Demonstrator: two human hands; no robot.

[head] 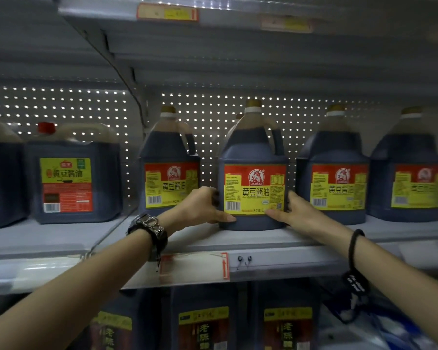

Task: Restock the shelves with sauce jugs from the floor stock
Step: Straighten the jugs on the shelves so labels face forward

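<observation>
The big dark plastic sauce jug [254,157] with a red and yellow label stands upright on the grey metal shelf [263,239], right between the two hands. The left hand [204,205] grips its left side, fingers curled round and thumb on the front. The right hand [297,214] grips the other side the same way. The jug looks nearly full, so I think it is heavy and may slosh. Its smooth sides could slip. Holding low with both hands seems safe. The loop handle [276,141] above the right hand would work too.
</observation>
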